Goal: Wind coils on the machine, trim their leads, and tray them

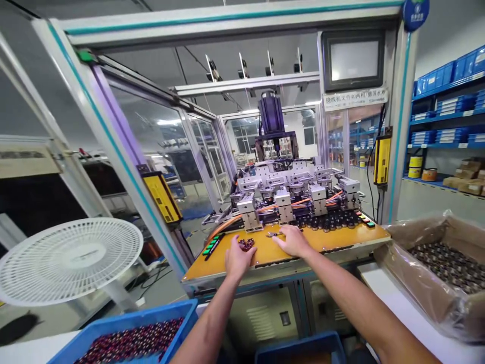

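Note:
My left hand point(238, 259) is over the front left of the orange worktop point(322, 239). Its thumb and fingers curl around a few small dark red and black ring-shaped parts point(246, 244), which seem to rest on the worktop. To the right, my right hand point(293, 241) is closed on a small pair of snips point(272, 234). The jaws point left toward the parts; the handles are mostly hidden by the fingers. Behind my hands stands a winding machine point(284, 197) with several metal clamp blocks. Along its right foot runs a row of black round parts point(328, 222).
A blue bin point(191, 316) of dark red parts stands at lower left, and a plastic-lined carton point(413, 298) of parts at right. Another blue bin point(303, 349) is below the worktop. Green buttons point(212, 244) sit at its left edge. A white fan point(71, 258) stands left.

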Motion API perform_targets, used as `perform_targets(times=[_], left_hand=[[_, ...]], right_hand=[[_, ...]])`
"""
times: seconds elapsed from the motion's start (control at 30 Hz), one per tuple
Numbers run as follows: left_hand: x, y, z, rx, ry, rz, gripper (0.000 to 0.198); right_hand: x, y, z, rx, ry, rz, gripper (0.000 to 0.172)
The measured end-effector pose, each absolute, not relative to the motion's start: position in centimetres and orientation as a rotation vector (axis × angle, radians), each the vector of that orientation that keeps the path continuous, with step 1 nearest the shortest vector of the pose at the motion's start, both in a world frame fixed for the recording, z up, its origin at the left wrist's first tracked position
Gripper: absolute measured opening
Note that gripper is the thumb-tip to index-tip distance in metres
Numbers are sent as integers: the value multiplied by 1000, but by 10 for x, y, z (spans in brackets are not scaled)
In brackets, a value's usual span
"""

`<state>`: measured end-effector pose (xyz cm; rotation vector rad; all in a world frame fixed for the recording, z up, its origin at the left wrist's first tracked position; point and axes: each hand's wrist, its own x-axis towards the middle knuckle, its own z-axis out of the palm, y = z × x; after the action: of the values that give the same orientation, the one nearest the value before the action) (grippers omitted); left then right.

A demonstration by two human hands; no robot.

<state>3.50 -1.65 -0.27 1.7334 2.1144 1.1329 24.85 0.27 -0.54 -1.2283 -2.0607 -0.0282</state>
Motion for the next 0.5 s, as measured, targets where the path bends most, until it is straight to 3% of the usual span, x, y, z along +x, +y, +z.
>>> perform_targets(times=[0.23,0.37,0.5], left_hand=[[23,-36,2,1555,1952,1338,41],[11,-68,6,1421,1718,1535,61],[10,-129,3,1323,1463,1642,76]], right_hand=[[254,-8,-4,-1040,-1754,-244,38],[255,-7,-1,-899,-1715,-304,40],[249,-22,12,-764,-1748,-290,27]])
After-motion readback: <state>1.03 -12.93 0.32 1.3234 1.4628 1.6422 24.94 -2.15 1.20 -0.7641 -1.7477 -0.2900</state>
